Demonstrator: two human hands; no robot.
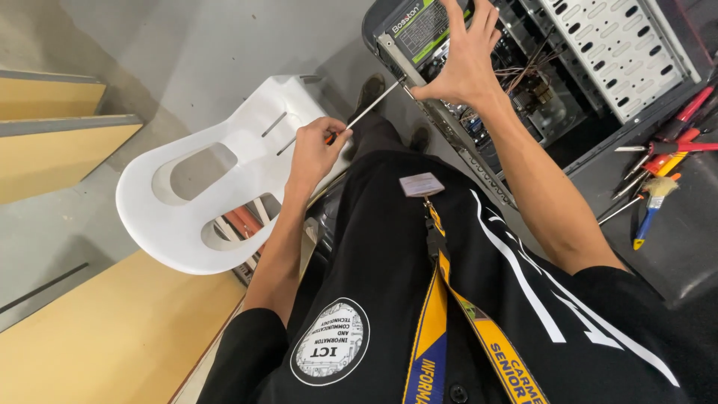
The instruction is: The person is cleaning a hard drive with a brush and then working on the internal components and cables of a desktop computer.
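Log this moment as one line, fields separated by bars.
left hand: shut on screwdriver | tip: at computer case edge | right hand: open, flat on power supply | nearby: white chair

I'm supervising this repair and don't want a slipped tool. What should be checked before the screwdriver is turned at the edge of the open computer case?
1. Left hand gripping screwdriver handle: ok.
2. Tip seated in a screw at the computer case edge: cannot tell, too small.
3. Right hand steadying the power supply: ok.
4. Loose wires away from the tip: ok.
5. Spare tools lying on the table: ok.
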